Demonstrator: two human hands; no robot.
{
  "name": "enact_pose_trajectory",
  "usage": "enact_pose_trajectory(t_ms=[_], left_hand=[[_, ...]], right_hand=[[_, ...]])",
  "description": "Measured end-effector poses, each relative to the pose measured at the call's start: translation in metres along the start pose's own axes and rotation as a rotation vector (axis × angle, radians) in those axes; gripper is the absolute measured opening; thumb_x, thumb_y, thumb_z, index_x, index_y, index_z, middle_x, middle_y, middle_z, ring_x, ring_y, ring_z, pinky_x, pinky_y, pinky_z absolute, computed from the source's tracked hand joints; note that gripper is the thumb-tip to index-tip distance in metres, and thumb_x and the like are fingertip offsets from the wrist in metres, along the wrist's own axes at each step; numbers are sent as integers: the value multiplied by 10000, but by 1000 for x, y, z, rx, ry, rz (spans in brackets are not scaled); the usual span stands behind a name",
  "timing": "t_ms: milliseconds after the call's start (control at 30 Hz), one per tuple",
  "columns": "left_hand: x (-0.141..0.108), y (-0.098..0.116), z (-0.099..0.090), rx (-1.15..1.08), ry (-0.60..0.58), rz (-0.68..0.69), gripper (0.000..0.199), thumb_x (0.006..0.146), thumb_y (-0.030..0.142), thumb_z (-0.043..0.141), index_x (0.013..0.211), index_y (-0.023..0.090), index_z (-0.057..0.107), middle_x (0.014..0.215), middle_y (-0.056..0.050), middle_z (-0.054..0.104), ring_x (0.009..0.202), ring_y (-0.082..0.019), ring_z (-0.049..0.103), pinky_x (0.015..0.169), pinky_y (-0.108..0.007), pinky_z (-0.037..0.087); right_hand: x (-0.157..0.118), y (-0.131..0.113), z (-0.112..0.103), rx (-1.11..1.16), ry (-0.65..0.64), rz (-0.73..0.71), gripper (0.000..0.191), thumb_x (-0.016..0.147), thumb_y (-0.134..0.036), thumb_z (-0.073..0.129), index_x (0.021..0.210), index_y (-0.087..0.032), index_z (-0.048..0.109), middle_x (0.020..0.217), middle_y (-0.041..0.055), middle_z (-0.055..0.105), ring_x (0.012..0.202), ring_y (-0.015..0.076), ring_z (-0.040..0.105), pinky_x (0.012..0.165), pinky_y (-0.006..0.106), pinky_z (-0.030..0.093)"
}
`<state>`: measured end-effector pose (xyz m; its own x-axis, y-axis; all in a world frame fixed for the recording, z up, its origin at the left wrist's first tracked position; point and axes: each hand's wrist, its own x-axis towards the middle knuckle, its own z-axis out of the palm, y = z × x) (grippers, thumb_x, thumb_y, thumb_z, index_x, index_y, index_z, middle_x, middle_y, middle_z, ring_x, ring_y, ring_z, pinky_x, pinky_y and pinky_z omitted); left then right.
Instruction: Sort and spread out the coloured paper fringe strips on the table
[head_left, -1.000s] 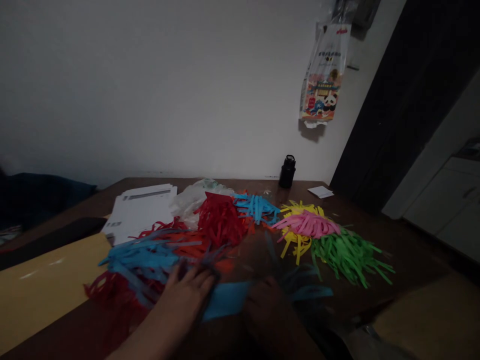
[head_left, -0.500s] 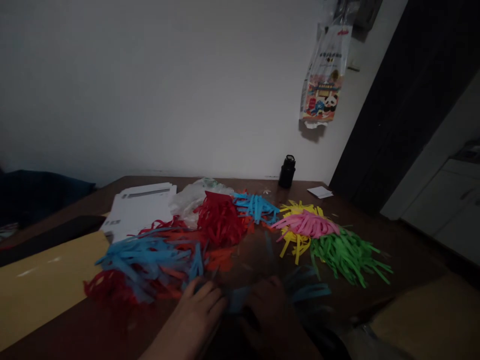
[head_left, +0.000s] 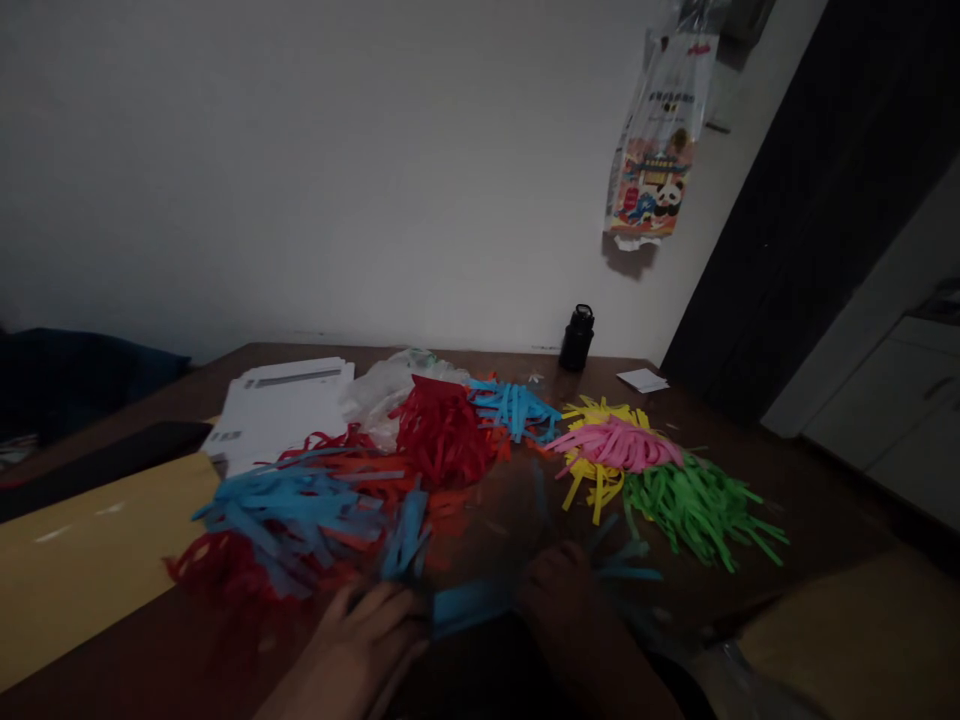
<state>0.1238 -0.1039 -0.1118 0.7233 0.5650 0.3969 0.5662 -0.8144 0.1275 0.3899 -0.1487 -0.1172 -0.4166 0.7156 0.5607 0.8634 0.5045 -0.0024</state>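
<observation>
A flat band of blue strips (head_left: pixel 471 604) stretches between my two hands near the table's front edge. My left hand (head_left: pixel 371 635) is closed at the band's left end, fingers curled. At its right end my right hand (head_left: pixel 559 595) is closed, dim and blurred, with loose blue strips (head_left: pixel 626 570) fanning out beyond it. Left of centre lies a tangled heap of blue strips (head_left: pixel 307 505) over red strips (head_left: pixel 217 570). Behind it are a red bundle (head_left: pixel 442 430) and another blue bundle (head_left: pixel 514 408). Pink strips (head_left: pixel 619 443) rest on yellow ones (head_left: pixel 596 490).
Green strips (head_left: pixel 701 510) lie at the right. White papers (head_left: pixel 285 405) and a clear plastic bag (head_left: pixel 375 395) sit at the back left. A black bottle (head_left: pixel 577 340) stands near the wall. Yellow card (head_left: pixel 105 550) covers the left side.
My left hand has moved left and down, and my right hand slightly right. The gap between them is wider, showing more of the blue band. The view has shifted slightly.
</observation>
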Motion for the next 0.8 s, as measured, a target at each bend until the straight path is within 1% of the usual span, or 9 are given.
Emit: enact_pose_trajectory(t_ms=[100, 200, 300, 367, 433, 500, 633, 733, 800], left_hand=[[7, 9, -4, -13, -32, -191, 282, 946, 231, 423, 885, 251, 697, 917, -31, 736, 863, -223, 670, 795, -377, 418], [18, 13, -7, 72, -114, -315, 354, 936, 199, 369, 876, 211, 718, 915, -95, 735, 903, -292, 675, 786, -457, 425], [26, 11, -3, 162, -168, -332, 327, 901, 156, 398, 940, 194, 720, 1035, -142, 732, 976, -336, 664, 778, -492, 418], [26, 7, 6, 210, -117, -308, 335, 857, 86, 418, 994, 186, 708, 1097, -157, 724, 994, -335, 654, 797, -499, 400], [23, 4, 15, 188, -46, -245, 395, 799, 7, 428, 997, 215, 700, 1080, -124, 733, 993, -305, 644, 829, -483, 371], [20, 4, 18, 120, -15, -174, 408, 758, -23, 445, 932, 252, 691, 993, -65, 744, 948, -260, 641, 831, -442, 353], [20, 11, 2, -31, -34, -122, 290, 813, 35, 440, 885, 241, 630, 907, -21, 688, 883, -220, 605, 831, -399, 336], [23, 15, -15, -95, -74, -65, 208, 828, 91, 500, 905, 248, 614, 920, 1, 670, 904, -223, 587, 881, -406, 303], [25, 14, -19, -77, -52, -28, 179, 818, 109, 543, 899, 253, 611, 910, 14, 675, 894, -218, 585, 895, -406, 282]], right_hand=[[7, -2, 7, -81, -107, 99, 125, 831, -150, 688, 757, -189, 595, 802, 20, 621, 781, 209, 535, 745, 365, 357], [19, -5, 16, -150, -194, 229, 113, 839, -135, 671, 752, -187, 619, 783, 36, 640, 789, 236, 556, 754, 399, 371], [27, -7, 18, -163, -186, 320, 111, 838, -153, 675, 740, -179, 631, 757, 44, 650, 788, 240, 572, 785, 427, 373], [29, -7, 15, -154, -137, 347, 65, 831, -143, 682, 792, -179, 645, 797, 48, 660, 811, 241, 573, 796, 425, 366], [28, -9, 10, -81, -51, 310, 104, 837, -115, 672, 900, -194, 651, 876, 39, 663, 859, 225, 568, 823, 402, 357], [26, -11, 7, 48, -1, 179, 146, 843, -126, 680, 946, -221, 638, 913, 9, 652, 887, 193, 560, 846, 364, 345], [23, -17, 16, 114, -15, -44, 133, 843, -184, 704, 775, -203, 591, 784, -26, 613, 806, 158, 543, 810, 326, 329], [24, -18, 19, 69, 36, -57, 188, 846, -152, 671, 707, -183, 548, 712, -23, 579, 749, 158, 527, 785, 331, 319], [26, -19, 15, 95, 56, -13, 170, 841, -140, 660, 720, -185, 550, 735, -20, 589, 770, 162, 537, 787, 332, 319]])
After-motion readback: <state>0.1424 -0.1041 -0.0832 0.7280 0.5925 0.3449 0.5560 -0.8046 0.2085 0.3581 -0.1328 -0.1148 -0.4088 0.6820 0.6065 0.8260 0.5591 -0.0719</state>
